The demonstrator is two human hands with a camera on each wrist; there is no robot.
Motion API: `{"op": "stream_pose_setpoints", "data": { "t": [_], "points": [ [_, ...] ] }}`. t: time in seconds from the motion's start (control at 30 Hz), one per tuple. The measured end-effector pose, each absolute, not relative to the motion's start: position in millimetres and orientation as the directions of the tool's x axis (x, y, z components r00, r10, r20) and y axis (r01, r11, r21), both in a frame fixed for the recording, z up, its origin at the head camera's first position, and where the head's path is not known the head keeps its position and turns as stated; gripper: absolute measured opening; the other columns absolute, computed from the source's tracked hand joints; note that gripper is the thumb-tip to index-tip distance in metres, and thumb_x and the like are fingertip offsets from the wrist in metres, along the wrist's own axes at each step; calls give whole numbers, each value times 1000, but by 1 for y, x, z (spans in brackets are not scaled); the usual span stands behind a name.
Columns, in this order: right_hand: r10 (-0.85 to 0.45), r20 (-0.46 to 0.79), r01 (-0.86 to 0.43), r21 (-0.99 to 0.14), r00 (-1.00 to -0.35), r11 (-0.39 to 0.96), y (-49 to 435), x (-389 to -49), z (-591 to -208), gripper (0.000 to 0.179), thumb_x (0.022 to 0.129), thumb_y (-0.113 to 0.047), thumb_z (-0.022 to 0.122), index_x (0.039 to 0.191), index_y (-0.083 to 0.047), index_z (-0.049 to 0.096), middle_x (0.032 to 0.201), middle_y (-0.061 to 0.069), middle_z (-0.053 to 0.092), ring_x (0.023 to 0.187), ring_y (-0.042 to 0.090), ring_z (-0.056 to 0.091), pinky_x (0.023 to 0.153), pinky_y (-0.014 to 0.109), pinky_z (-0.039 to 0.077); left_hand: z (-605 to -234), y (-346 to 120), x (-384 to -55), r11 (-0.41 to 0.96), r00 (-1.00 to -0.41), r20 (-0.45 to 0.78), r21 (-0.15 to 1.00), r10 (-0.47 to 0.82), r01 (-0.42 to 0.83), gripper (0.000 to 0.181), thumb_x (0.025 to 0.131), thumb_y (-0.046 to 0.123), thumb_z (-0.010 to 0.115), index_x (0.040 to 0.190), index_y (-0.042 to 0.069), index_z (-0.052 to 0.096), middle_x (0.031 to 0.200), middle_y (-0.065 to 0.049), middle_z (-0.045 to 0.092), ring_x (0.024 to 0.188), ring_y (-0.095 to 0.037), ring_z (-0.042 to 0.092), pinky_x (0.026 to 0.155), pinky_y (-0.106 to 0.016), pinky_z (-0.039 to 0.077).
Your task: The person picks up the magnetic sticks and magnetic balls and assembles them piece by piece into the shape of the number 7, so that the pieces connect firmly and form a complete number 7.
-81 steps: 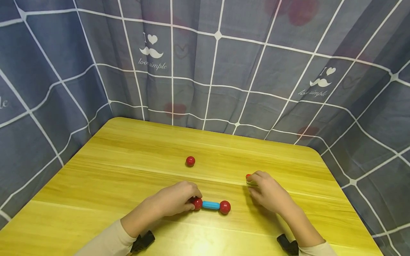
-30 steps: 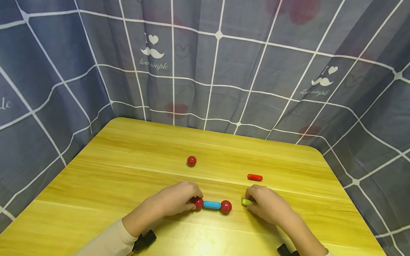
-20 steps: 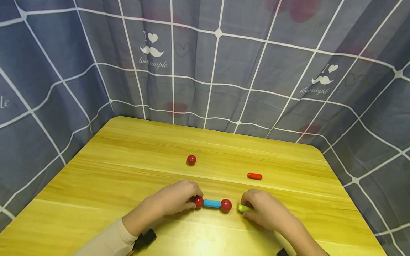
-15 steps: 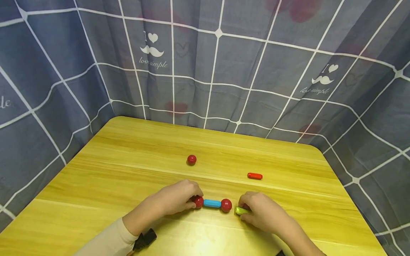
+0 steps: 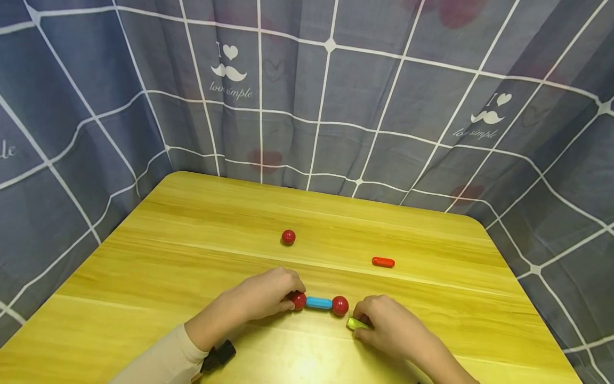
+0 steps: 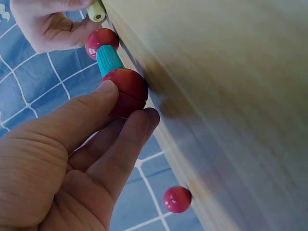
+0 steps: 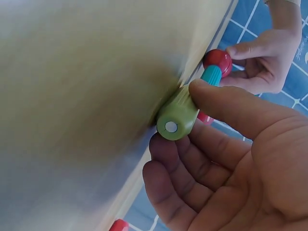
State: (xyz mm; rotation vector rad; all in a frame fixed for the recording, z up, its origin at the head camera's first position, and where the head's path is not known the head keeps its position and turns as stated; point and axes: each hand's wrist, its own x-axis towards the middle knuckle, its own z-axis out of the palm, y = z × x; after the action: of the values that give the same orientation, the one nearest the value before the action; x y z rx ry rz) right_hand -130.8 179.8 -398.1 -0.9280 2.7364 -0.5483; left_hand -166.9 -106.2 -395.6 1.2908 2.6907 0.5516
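In the head view my left hand (image 5: 259,293) pinches the left red ball (image 5: 299,302) of a joined piece: two red balls with a blue rod (image 5: 318,303) between them. It lies on the wooden table (image 5: 192,224). My right hand (image 5: 393,328) pinches a short green rod (image 5: 355,324) between thumb and fingers, just right of and nearer than the piece's right red ball (image 5: 340,305). A small gap parts the two in the head view. In the right wrist view the green rod (image 7: 179,113) shows a round silvery end. The left wrist view shows my thumb on the gripped ball (image 6: 127,89).
A loose red ball (image 5: 288,237) sits farther back on the table, left of centre. A red rod (image 5: 384,262) lies behind my right hand. A grey-blue checked curtain (image 5: 297,96) hangs around the table's back and sides.
My right hand has brought the green rod from beside the red rod, nearer and leftward towards the right red ball, turning it slightly. The left hand keeps its grip in place.
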Motion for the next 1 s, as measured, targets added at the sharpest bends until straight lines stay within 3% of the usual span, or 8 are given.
{"op": "stream_pose_setpoints", "data": {
  "t": [0.4, 0.57, 0.63, 0.7, 0.87, 1.0],
  "points": [
    [-577, -126, -395, -611, -807, 686, 170, -124, -397, 5, 83, -17, 75, 85, -15, 72, 69, -16, 60, 60, 1, 56, 62, 24, 49, -394, -105, -166, 583, -638, 51, 356, 768, 730, 11, 84, 11, 77, 93, 10, 71, 85, 7, 62, 78, -5, 54, 69, -18, 47],
    [-542, -189, -282, -690, -819, 666, 168, -121, -397, 4, 85, -19, 73, 83, -15, 74, 66, -12, 64, 52, 4, 56, 55, 24, 49, -395, -105, -166, 580, -634, 52, 355, 771, 734, 10, 84, 10, 77, 91, 11, 70, 83, 7, 61, 76, -6, 53, 67, -17, 46],
    [-530, -222, -224, -726, -819, 650, 169, -121, -398, 7, 86, -19, 72, 80, -14, 74, 65, -8, 64, 49, 5, 52, 44, 21, 45, -395, -105, -166, 578, -633, 53, 355, 772, 735, 10, 84, 10, 77, 91, 11, 70, 82, 7, 60, 75, -6, 53, 67, -17, 45],
    [-523, -253, -165, -764, -814, 624, 169, -121, -399, 12, 87, -19, 70, 77, -14, 73, 65, -5, 64, 48, 7, 51, 43, 21, 44, -395, -105, -166, 578, -633, 54, 353, 772, 736, 10, 84, 10, 77, 91, 10, 70, 82, 7, 61, 76, -6, 53, 67, -17, 46],
    [-530, -330, 39, -873, -781, 487, 169, -123, -403, 23, 91, -17, 67, 72, -4, 68, 75, 7, 67, 59, 17, 62, 55, 30, 55, -395, -104, -166, 578, -634, 57, 355, 771, 735, 11, 84, 10, 77, 92, 10, 70, 83, 6, 61, 76, -6, 53, 68, -17, 46],
    [-554, -391, 206, -907, -735, 368, 168, -125, -408, 29, 92, -16, 66, 68, -2, 59, 78, 13, 67, 62, 18, 67, 58, 30, 57, -395, -104, -166, 581, -636, 55, 353, 769, 733, 11, 84, 10, 77, 93, 10, 71, 84, 6, 62, 76, -5, 54, 68, -17, 46]
  ]
}}
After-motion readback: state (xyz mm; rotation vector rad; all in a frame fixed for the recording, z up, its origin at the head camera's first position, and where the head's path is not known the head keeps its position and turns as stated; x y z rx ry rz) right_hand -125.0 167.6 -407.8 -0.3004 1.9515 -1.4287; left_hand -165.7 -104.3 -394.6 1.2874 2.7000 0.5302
